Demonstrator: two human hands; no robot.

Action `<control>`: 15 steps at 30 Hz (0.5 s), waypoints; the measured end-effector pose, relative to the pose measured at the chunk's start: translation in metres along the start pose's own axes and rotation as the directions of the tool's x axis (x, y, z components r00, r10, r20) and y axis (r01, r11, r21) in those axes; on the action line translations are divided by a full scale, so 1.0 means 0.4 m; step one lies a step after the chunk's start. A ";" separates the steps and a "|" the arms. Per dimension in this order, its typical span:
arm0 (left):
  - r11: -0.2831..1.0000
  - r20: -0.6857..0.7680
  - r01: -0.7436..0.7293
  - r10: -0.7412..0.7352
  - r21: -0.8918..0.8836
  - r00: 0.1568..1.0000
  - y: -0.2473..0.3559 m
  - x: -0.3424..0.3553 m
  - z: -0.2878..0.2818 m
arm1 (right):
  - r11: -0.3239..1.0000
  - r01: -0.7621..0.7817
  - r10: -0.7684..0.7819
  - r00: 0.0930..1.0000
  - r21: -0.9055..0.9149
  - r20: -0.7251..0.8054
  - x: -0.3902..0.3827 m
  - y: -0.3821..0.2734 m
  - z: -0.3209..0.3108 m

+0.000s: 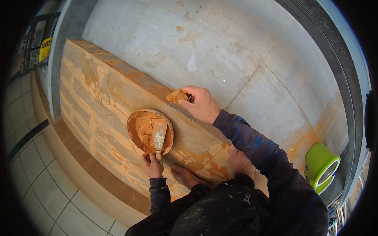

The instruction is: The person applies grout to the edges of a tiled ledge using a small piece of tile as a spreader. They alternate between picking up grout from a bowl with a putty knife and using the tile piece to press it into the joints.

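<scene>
My left hand grips the near rim of a round bowl with its fingers closed. Orange-brown paste fills part of the bowl. A putty knife lies in it, its smeared blade on the paste and its handle over the rim beside my left hand; whether my fingers also press on the handle, I cannot tell. Farther up and right, my right hand pinches a crumpled orange-brown lump, its exact kind unclear, just above the edge of the tiled step.
My bare feet stand on the step, whose wood-look tiles carry orange smears. Large grey tiles spread beyond it. A green bucket lies tipped at the right. Lower tiled floor lies left, past a brown ledge.
</scene>
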State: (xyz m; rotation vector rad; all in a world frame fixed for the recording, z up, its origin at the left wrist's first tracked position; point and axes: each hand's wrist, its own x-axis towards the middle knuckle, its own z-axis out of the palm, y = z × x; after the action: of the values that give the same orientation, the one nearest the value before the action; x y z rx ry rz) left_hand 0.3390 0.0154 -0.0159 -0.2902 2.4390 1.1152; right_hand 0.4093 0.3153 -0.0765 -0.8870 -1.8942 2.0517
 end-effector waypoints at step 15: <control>0.046 0.783 -0.856 0.379 0.516 0.493 0.334 0.094 0.338 | 0.943 -0.087 0.173 0.952 0.320 -0.252 -0.093 0.060 -0.150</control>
State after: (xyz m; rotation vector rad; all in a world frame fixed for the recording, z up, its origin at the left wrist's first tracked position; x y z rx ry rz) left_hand 0.2984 0.2047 -0.0229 1.4660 2.2456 -0.1724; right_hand 0.4779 0.3419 -0.0885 -1.1717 -1.3608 2.0871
